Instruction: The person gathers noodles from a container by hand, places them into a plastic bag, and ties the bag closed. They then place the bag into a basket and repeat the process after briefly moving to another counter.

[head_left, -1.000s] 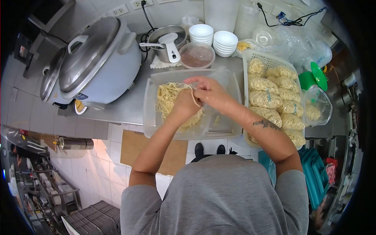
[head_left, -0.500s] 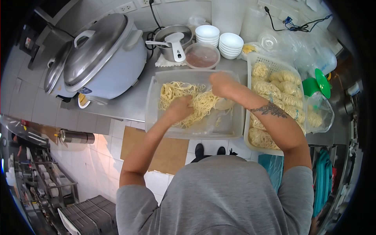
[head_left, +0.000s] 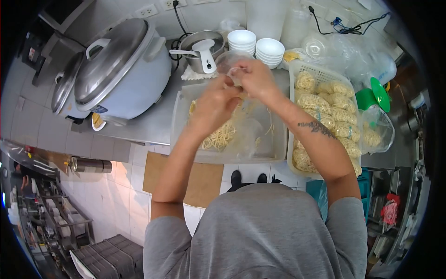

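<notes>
Over the back of a translucent plastic tub (head_left: 279, 151), my two hands meet at the top of a clear plastic bag (head_left: 251, 139). The fingers of my right hand (head_left: 256, 78) pinch the bag's upper edge. My left hand (head_left: 214, 106) is closed on the bag just beside it, its fingertips blurred. The bag hangs down into the tub, and its contents are smeared by motion. Loose yellow noodles (head_left: 219, 138) lie in the tub below my left hand, which partly hides them.
A white basket (head_left: 292, 69) of bagged noodle portions (head_left: 344, 116) stands to the right. Behind are stacked white bowls (head_left: 269, 49), a metal pot (head_left: 188, 43) with a white scoop (head_left: 207, 58) and a round lidded tub (head_left: 223, 63). A large rice cooker (head_left: 139, 74) stands left.
Both hands have risen toward the tub's back edge and come together. My left hand has left the noodles for the bag. Fewer loose noodles show, and the bag now hangs from my hands.
</notes>
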`<state>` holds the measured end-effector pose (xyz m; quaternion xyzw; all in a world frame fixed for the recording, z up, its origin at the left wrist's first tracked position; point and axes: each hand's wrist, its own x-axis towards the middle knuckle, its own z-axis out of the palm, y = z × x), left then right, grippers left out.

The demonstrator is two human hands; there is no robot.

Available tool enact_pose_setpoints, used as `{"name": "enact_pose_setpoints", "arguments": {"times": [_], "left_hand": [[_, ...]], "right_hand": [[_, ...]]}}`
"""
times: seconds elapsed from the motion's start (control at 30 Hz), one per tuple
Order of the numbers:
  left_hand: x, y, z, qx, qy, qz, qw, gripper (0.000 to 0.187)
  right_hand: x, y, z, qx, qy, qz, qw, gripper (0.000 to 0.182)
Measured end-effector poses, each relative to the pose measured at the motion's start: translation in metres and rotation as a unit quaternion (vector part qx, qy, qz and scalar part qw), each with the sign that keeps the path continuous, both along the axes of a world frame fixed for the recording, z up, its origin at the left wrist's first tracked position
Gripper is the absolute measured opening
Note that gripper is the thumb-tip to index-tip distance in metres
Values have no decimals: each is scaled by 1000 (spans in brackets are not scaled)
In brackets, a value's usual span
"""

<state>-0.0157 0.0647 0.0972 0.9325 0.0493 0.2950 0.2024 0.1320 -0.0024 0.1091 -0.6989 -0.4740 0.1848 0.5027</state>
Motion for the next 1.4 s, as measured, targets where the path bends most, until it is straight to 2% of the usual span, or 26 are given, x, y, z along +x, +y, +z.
{"name": "enact_pose_setpoints", "arguments": {"times": [0.03, 0.1, 0.13, 0.17, 0.23, 0.27, 0.3, 0.4, 0.43, 0.5, 0.53, 0.57, 0.67, 0.77, 0.8, 0.83, 0.9, 0.97, 1.07, 1.17, 1.2, 1.27, 1.37, 1.4], "left_hand": [[-9, 2, 14, -50, 32, 28, 998, 45], [-25, -1, 34, -150, 95, 84, 980, 47], [-19, 6, 2, -128, 78, 66, 987, 43], [-8, 19, -58, -105, 61, 49, 991, 39], [3, 23, -103, -178, 98, 51, 978, 32], [8, 22, -106, -267, 148, 67, 950, 29], [14, 26, -105, -351, 196, 78, 912, 27], [24, 23, -37, -549, 123, 15, 827, 24], [30, 15, -15, -513, 129, 14, 849, 23], [51, -1, -32, -292, 93, -5, 952, 22], [59, -8, -38, -173, 75, -14, 982, 21], [64, -12, -43, -100, 140, -16, 985, 25], [64, 5, -11, -4, 248, -84, 965, 35], [45, 20, 8, -120, 145, -15, 982, 36], [45, 22, -22, -59, 116, -4, 991, 40], [47, 29, -74, 2, 86, 8, 996, 45], [46, 24, -88, -9, 110, 21, 994, 48], [50, 25, -87, -155, 218, 15, 964, 45], [57, 18, -7, -439, 226, 48, 868, 39], [82, 6, -14, -271, 159, 55, 948, 36], [88, 2, -21, -170, 195, 16, 966, 36], [97, -3, -37, 37, 258, -63, 963, 36], [75, 10, 7, -181, 136, -69, 972, 50], [72, 16, -5, -115, 128, -44, 984, 55]], "right_hand": [[8, -3, 3, -38, 69, -7, 997, 16], [16, -8, -5, -46, 141, -13, 989, 16], [18, -9, -12, -50, 179, -14, 983, 16], [21, -11, -17, -43, 202, -17, 978, 16], [23, -14, -27, -32, 248, -18, 968, 16], [26, -16, -29, -43, 251, -19, 967, 17], [32, -18, -31, -52, 252, -21, 966, 17], [29, -26, -23, -60, 221, -46, 972, 18], [23, -27, -18, -61, 203, -53, 976, 18], [8, -26, -8, -35, 169, -56, 983, 18], [2, -25, -7, -20, 154, -57, 986, 18], [6, -26, -14, -23, 172, -63, 983, 18], [38, -33, -34, -26, 227, -86, 970, 19], [49, -41, -34, -20, 289, -112, 950, 18], [47, -42, -31, -21, 299, -116, 947, 17], [45, -42, -28, -21, 308, -117, 944, 17], [43, -41, -29, -28, 301, -111, 947, 17], [45, -40, -26, -30, 293, -103, 950, 18], [42, -44, -27, -29, 296, -91, 950, 19], [40, -40, -24, -6, 291, -79, 953, 20], [41, -40, -27, -4, 280, -81, 957, 20], [48, -42, -35, -10, 280, -92, 955, 20], [68, -47, -42, -29, 307, -105, 945, 19], [71, -49, -42, -36, 314, -99, 944, 19]]}}
